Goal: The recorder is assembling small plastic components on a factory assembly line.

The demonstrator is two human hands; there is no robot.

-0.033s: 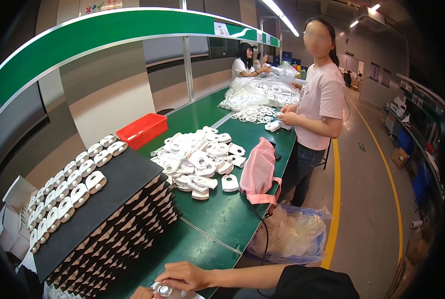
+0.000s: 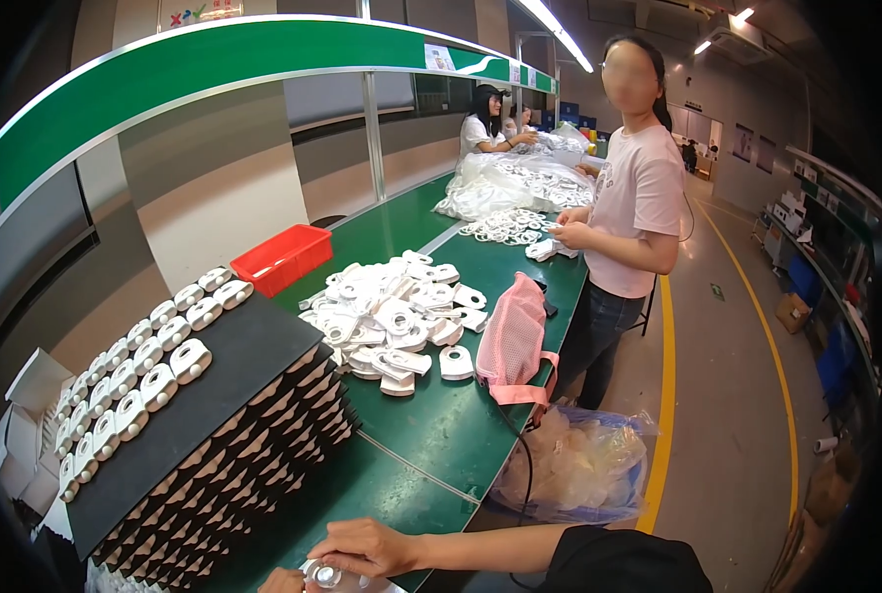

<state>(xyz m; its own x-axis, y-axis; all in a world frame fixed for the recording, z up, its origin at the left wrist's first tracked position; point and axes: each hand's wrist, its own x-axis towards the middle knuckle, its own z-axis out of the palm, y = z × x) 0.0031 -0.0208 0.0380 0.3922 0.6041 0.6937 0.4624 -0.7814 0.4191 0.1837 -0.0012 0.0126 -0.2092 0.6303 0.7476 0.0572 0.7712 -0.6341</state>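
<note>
At the lower edge my right hand [image 2: 367,547] reaches in from the right, its fingers curled over a white plastic part with a round, shiny, clear-looking centre [image 2: 328,575]. My left hand [image 2: 282,581] grips the part's left side; most of this hand is cut off by the picture's edge. Just beyond my hands rises a tall stack of black sheets [image 2: 199,400] with pale parts showing between the layers. Rows of white rounded parts [image 2: 128,385] lie on its top sheet. Farther along, a loose heap of white plastic parts with round holes [image 2: 392,306] covers the green table [image 2: 401,469].
A red bin [image 2: 281,259] stands behind the heap, a pink mesh bag [image 2: 513,341] to its right. A blue container lined with clear plastic [image 2: 579,465] sits below the table's right edge. A co-worker [image 2: 639,188] stands there holding a small white thing; others sit farther back.
</note>
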